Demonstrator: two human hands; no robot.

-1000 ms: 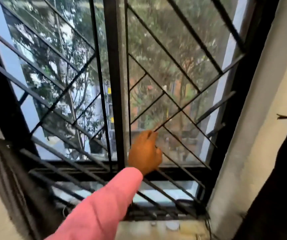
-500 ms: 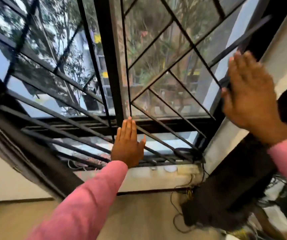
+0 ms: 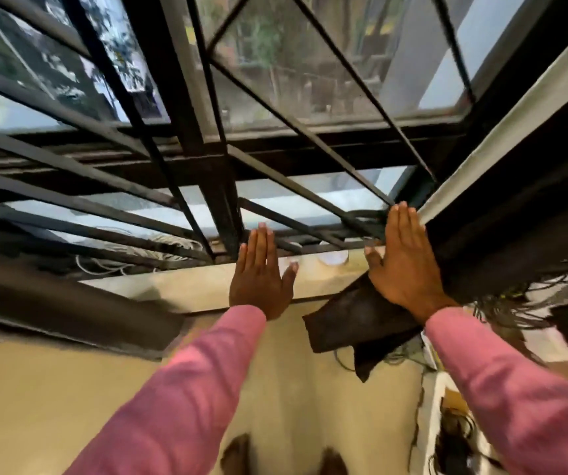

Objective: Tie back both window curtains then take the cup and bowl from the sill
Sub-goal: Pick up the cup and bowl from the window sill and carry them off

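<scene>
Both my hands are stretched flat toward the window sill (image 3: 186, 286), fingers straight, holding nothing. My left hand (image 3: 260, 272) hovers over the sill's middle, below the window's central black post. My right hand (image 3: 404, 262) lies against the dark right curtain (image 3: 502, 248), which hangs bunched at the window's right side with a fringe below. The dark left curtain (image 3: 63, 299) runs along the lower left. A small pale round object (image 3: 334, 258) sits on the sill between my hands; what it is cannot be told. No clear cup or bowl shows.
A black metal grille (image 3: 159, 200) covers the window glass. White cables (image 3: 118, 258) lie coiled behind the bars at left. A cluttered white surface (image 3: 447, 423) with wires stands at the lower right. The cream wall (image 3: 70, 406) lies below the sill.
The view has tilted down toward the sill. My right hand dropped from high on the right to the curtain beside the sill. My left hand stays flat over the sill.
</scene>
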